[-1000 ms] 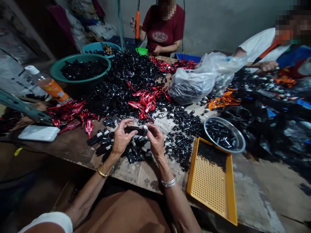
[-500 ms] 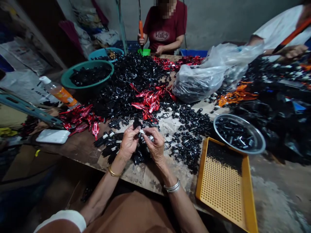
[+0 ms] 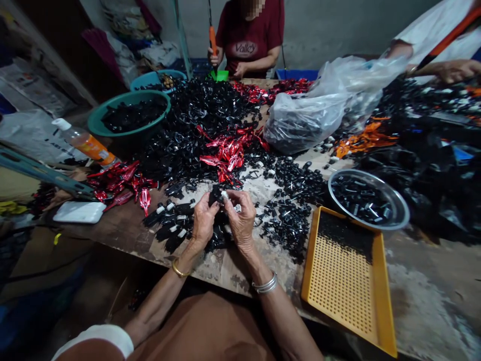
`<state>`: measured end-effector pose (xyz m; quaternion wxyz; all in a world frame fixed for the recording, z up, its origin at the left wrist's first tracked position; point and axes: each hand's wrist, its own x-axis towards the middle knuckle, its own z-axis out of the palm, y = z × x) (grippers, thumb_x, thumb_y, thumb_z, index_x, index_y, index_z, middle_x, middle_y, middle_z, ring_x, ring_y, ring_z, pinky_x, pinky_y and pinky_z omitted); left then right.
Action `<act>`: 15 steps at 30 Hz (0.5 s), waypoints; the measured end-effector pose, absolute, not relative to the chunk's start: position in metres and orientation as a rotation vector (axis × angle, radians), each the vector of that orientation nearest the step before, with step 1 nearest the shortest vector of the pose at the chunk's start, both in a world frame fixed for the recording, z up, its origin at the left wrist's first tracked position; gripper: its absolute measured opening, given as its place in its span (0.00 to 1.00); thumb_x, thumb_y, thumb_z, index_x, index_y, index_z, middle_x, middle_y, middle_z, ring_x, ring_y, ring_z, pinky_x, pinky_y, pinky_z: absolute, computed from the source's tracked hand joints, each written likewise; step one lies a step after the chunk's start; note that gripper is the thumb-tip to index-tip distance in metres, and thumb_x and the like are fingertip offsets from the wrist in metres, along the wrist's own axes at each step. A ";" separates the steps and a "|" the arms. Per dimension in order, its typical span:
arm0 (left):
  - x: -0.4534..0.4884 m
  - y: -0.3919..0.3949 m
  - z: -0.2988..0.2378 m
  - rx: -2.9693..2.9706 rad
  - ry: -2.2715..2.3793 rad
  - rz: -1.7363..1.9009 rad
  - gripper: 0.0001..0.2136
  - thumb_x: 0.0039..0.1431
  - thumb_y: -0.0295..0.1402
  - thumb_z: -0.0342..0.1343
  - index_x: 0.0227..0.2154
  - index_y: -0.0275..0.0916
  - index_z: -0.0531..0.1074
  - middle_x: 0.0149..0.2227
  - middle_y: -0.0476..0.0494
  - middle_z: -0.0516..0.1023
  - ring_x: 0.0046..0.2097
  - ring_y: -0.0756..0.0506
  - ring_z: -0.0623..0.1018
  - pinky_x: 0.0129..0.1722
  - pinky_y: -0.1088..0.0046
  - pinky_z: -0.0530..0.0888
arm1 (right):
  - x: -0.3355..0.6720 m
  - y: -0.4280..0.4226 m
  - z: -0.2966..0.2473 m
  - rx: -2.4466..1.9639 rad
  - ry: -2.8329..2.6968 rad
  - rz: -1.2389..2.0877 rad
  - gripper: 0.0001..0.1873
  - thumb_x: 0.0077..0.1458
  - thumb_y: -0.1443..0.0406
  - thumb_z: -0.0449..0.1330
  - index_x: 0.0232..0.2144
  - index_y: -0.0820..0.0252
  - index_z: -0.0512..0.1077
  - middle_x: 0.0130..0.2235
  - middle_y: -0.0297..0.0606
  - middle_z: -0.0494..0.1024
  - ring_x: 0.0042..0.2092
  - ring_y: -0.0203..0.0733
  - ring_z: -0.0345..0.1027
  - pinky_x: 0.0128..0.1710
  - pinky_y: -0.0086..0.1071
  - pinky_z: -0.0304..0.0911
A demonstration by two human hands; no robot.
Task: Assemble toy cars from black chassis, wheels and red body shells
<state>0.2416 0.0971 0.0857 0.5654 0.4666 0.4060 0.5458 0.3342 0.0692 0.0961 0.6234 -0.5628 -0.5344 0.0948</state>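
Head view: the left hand [image 3: 204, 222] and right hand [image 3: 240, 220] have come closer, fingers pinched together on a small black plastic piece [image 3: 215, 195], no longer held sideways

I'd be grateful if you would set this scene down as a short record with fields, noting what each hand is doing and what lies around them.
Left hand: holds a black plastic part
Right hand: fingers on the same part, near its white tip
Beside hands: heap of white-tipped black parts
Rest: yellow tray; steel bowl; red foil pieces; green basin
People: co-worker across the table
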 end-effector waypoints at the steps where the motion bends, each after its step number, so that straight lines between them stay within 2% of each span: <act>1: 0.242 0.096 0.084 1.143 0.980 1.275 0.11 0.50 0.31 0.59 0.39 0.40 0.74 0.40 0.45 0.79 0.42 0.45 0.77 0.46 0.69 0.72 | 0.334 0.069 0.096 -1.292 -1.227 0.204 0.05 0.59 0.65 0.56 0.36 0.58 0.71 0.34 0.36 0.75 0.32 0.35 0.67 0.32 0.31 0.64; 5: 0.243 0.091 0.083 1.288 1.070 1.254 0.09 0.53 0.31 0.57 0.38 0.41 0.73 0.38 0.46 0.79 0.42 0.45 0.77 0.46 0.68 0.72 | 0.334 0.068 0.096 -1.288 -1.239 0.164 0.04 0.58 0.66 0.57 0.36 0.58 0.71 0.34 0.36 0.74 0.33 0.36 0.67 0.32 0.31 0.64; 15: 0.249 0.086 0.087 1.572 1.180 1.301 0.05 0.54 0.28 0.53 0.32 0.42 0.72 0.32 0.47 0.78 0.35 0.45 0.76 0.38 0.70 0.72 | 0.333 0.066 0.098 -1.333 -1.187 0.158 0.04 0.58 0.64 0.57 0.35 0.58 0.71 0.32 0.35 0.73 0.31 0.35 0.66 0.32 0.30 0.64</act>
